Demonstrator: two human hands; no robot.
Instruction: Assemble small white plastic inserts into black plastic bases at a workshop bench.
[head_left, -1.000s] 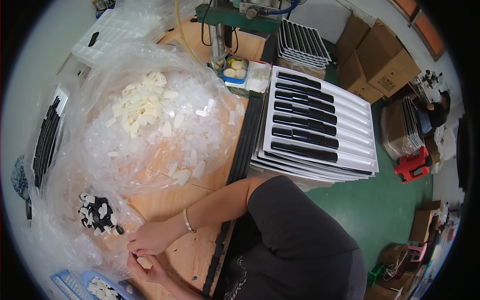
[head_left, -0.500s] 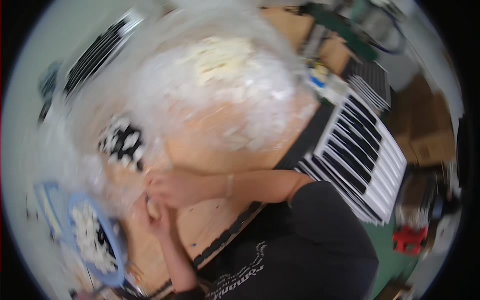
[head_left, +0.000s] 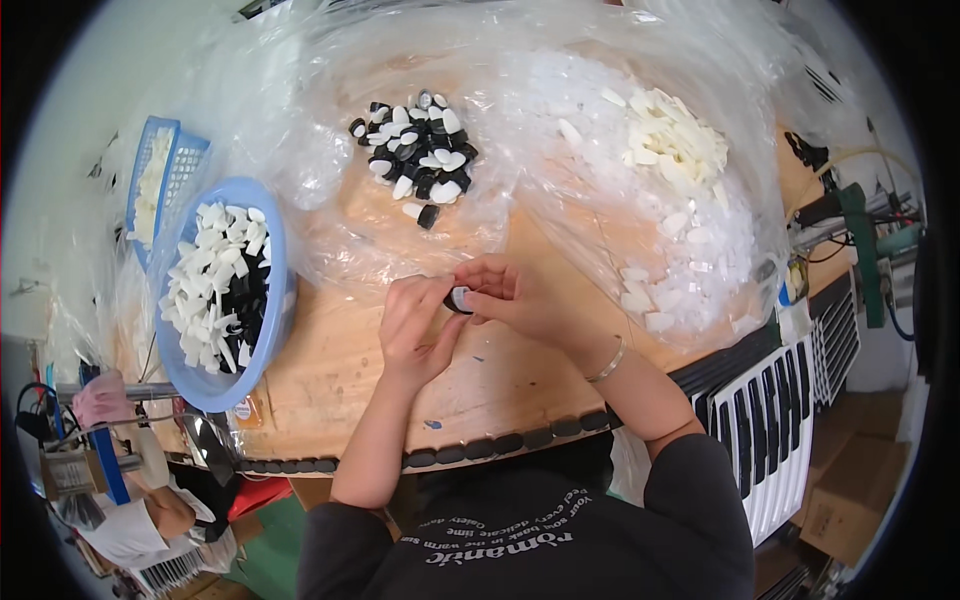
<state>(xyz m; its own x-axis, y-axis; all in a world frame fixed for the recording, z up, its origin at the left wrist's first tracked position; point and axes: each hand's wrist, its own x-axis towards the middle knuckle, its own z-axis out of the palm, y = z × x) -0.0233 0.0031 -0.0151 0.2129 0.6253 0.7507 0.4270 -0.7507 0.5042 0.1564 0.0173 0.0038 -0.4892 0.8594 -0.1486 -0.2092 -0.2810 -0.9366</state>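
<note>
My left hand [head_left: 418, 325] and my right hand [head_left: 512, 295] meet over the wooden table [head_left: 350, 370], both pinching one small black and white plastic part [head_left: 459, 298] between the fingertips. A silver bracelet circles my right wrist. Just beyond the hands lies a loose pile of black and white parts [head_left: 420, 150] on clear plastic sheet. To my left stands a round blue basket [head_left: 270, 310] filled with white and black parts.
A heap of clear and cream-white plastic pieces [head_left: 680, 190] lies on the sheet at the right. A second blue basket [head_left: 160, 170] sits at the far left. White trays with black slots [head_left: 780, 420] stand at the right edge. Black parts [head_left: 500, 445] line the table's near edge.
The view has swung left and down: the blue basket and black and white pile are now central, the slotted trays have slid to the right edge. My hands stay together on the small part.
</note>
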